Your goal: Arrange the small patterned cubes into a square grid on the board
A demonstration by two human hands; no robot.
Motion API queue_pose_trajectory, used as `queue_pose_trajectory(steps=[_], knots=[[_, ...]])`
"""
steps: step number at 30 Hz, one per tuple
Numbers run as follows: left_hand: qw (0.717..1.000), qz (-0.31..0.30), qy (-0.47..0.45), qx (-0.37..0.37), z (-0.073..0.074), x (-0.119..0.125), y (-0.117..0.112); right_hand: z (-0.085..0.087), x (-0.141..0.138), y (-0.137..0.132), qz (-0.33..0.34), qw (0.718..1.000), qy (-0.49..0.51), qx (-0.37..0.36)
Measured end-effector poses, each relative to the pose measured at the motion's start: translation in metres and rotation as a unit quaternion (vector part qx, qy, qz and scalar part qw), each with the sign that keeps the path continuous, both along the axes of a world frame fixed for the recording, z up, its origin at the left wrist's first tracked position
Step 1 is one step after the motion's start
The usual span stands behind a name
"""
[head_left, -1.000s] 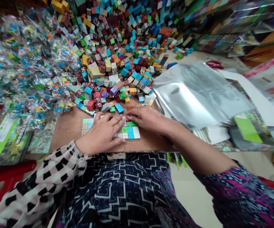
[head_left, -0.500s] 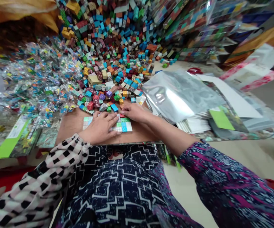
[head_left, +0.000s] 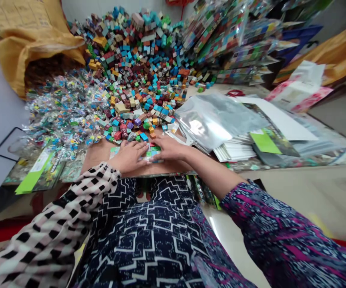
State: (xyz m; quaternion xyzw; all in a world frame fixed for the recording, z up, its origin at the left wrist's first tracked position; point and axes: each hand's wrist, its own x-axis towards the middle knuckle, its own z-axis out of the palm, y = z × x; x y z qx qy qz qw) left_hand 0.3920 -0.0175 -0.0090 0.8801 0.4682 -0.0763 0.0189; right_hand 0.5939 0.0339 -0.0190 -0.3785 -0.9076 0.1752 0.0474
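A flat rectangle of small coloured blocks (head_left: 152,151), white, green, blue and red, lies near the front edge of a brown board (head_left: 93,156). My left hand (head_left: 131,157) rests across its left and middle part, palm down with fingers stretched out. Over its right end lies my right hand (head_left: 169,148), open, fingers extended against the blocks and thumb low. Both hands hide much of the rectangle; a pale strip shows left of my left hand. Just beyond my fingertips, loose cubes and bricks (head_left: 137,121) spill onto the board.
A big heap of loose blocks (head_left: 149,56) fills the back. Small clear-wrapped packets (head_left: 65,108) pile up at left, beside a green-topped card (head_left: 36,172). To the right lie clear plastic sleeves (head_left: 218,116), white cards (head_left: 236,150), red-handled scissors (head_left: 235,93) and a tissue pack (head_left: 300,90).
My right hand has gone from pinching at the rectangle's upper edge to lying spread over its right end. My left hand stays on the blocks. The view has tilted upward and turned left.
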Motion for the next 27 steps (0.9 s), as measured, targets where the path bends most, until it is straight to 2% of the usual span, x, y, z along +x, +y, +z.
queue_pose_trajectory(steps=[4, 7, 12, 17, 22, 27], knots=[[1.000, 0.007, -0.006, 0.000, -0.003, 0.000, -0.001, 0.004, 0.000, 0.000, -0.004, 1.000, -0.017, 0.008], [1.000, 0.014, -0.015, -0.001, -0.005, 0.000, 0.000, 0.005, 0.000, -0.002, -0.006, 0.999, -0.033, -0.019], [0.999, 0.023, -0.032, -0.007, -0.003, -0.005, -0.003, 0.000, -0.002, -0.013, -0.058, 0.997, -0.058, -0.016], [0.998, 0.052, -0.042, -0.007, 0.005, -0.033, -0.013, -0.005, -0.002, -0.017, -0.065, 0.996, -0.057, -0.011], [0.995, 0.074, -0.064, 0.007, 0.004, -0.065, -0.018, -0.008, 0.000, -0.016, -0.079, 0.997, -0.023, -0.011], [0.995, 0.091, -0.046, -0.010, 0.003, -0.068, -0.013, -0.010, -0.003, -0.017, -0.061, 0.998, -0.014, -0.003]])
